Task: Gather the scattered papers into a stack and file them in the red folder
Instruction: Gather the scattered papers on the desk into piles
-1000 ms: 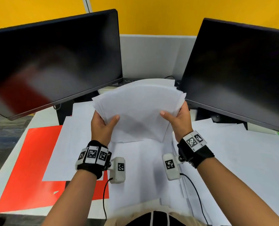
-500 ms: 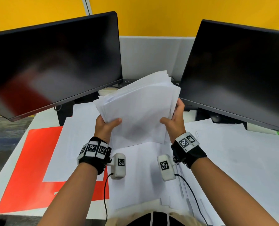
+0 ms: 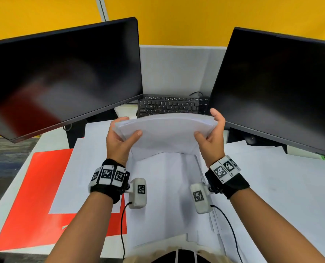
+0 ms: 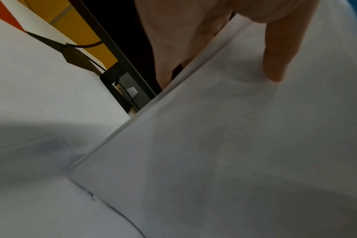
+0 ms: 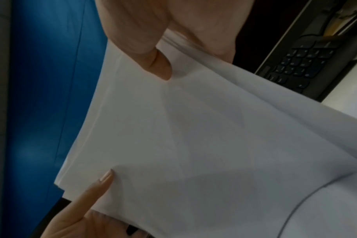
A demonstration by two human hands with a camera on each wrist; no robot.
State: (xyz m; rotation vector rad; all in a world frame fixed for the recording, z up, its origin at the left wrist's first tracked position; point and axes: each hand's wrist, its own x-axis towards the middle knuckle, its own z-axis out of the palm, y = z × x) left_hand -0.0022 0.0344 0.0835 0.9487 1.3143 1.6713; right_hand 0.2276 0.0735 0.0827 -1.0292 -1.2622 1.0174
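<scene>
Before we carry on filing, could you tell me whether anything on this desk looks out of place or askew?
Yes: loose sheets lie scattered askew across the desk, and one sheet partly covers the red folder. The stack held in the left hand and right hand bows upward.

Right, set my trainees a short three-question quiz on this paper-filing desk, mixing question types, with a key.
1. True or false: both hands grip the paper stack.
2. The red folder lies on which side of the person? A) left B) right C) behind the monitors
3. Fill in: beyond the stack, between the two monitors, sits a black ______.

Key: 1 true, left hand and right hand hold opposite edges; 2 A; 3 keyboard.
</scene>
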